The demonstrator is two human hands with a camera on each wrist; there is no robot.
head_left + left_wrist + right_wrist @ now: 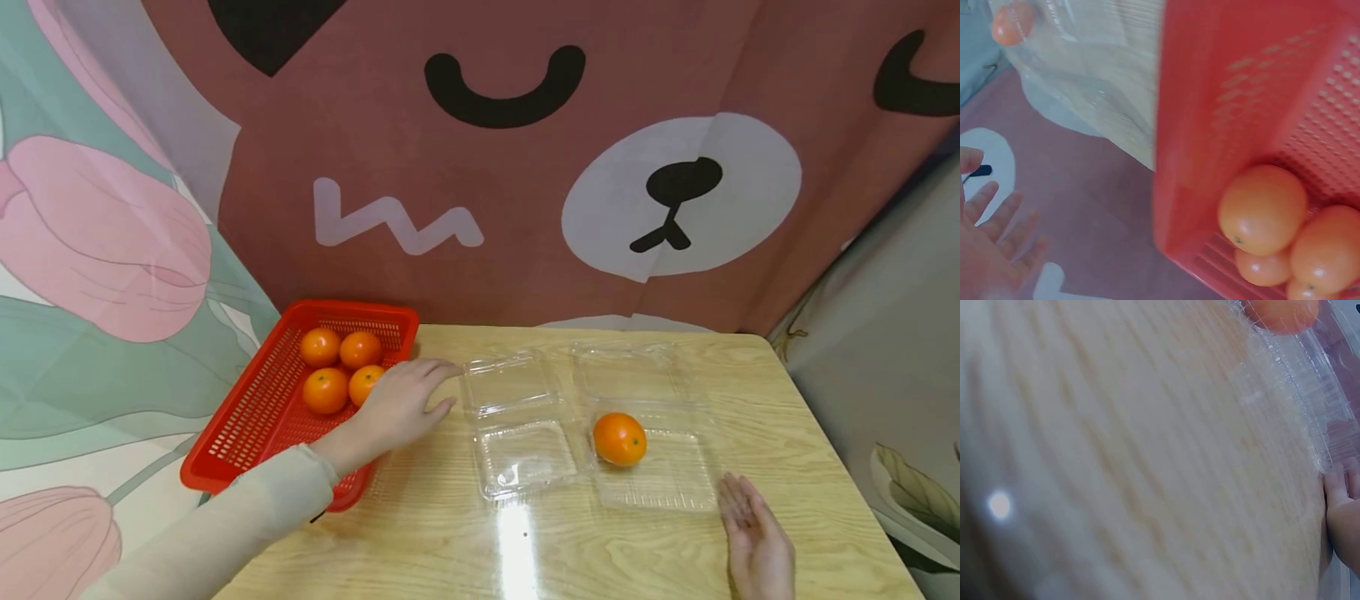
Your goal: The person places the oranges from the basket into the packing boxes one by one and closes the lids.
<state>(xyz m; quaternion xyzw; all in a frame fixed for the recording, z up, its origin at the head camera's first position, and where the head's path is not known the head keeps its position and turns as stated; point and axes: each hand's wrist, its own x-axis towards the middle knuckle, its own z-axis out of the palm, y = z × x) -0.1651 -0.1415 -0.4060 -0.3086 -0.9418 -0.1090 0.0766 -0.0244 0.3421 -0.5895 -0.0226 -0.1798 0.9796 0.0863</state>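
Note:
My left hand (408,402) hovers over the right rim of the red basket (247,400), its fingers loosely bent and holding nothing. Several oranges (326,391) lie in the basket's far part; the left wrist view shows one orange (1263,209) close up, apart from that hand. On the table, one orange (619,439) sits at the left side of an open clear plastic box (660,492). Beside that box's near right corner, my right hand (759,542) rests with its fingers straight. In the right wrist view, its fingertips are at the box's edge.
A second clear plastic box (525,458) lies open on the wooden table (420,533), between the basket and the box with the orange. Behind the table hangs a cloth (525,167) with a bear face. A floral cloth (97,250) hangs at the left.

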